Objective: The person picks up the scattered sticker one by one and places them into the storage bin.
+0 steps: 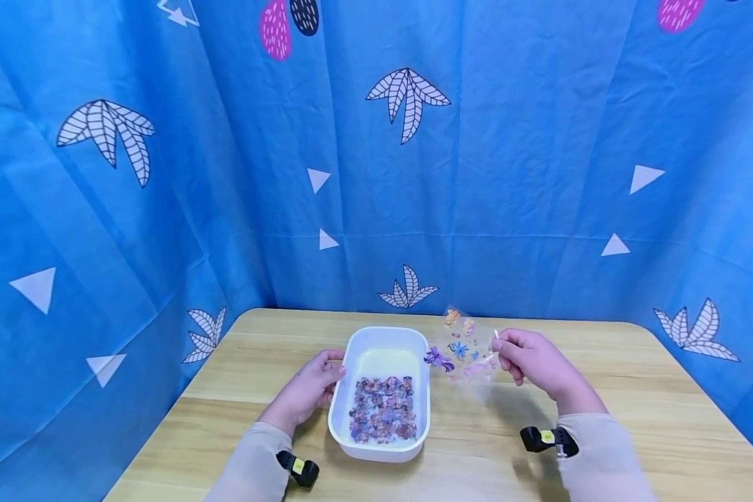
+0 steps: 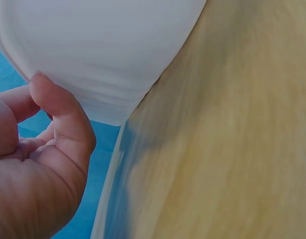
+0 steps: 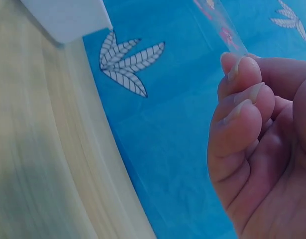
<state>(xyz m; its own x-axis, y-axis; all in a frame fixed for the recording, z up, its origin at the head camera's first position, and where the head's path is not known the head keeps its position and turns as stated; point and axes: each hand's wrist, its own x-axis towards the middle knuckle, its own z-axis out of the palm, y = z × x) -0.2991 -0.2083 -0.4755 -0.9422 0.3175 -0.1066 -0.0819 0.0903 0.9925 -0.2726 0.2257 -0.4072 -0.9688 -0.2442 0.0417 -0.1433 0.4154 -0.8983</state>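
Observation:
A white rectangular tub (image 1: 379, 452) stands near the middle of the table, with a mass of small purple, pink and blue printed pieces (image 1: 384, 410) in its near part. My left hand (image 1: 314, 385) holds the tub's left rim; the left wrist view shows curled fingers (image 2: 65, 117) at the white edge. To the right of the tub, my right hand (image 1: 536, 361) pinches a clear plastic sheet (image 1: 470, 341) by its right edge. Orange, pink, blue and purple figures like stickers are on this sheet. In the right wrist view only a narrow strip of the sheet (image 3: 225, 32) shows above the fingertips.
The wooden table (image 1: 652, 418) has rounded far corners. A blue curtain (image 1: 514, 139) with white leaf and triangle prints hangs behind the table and along its sides. Each wrist carries a black strap mount (image 1: 549, 438).

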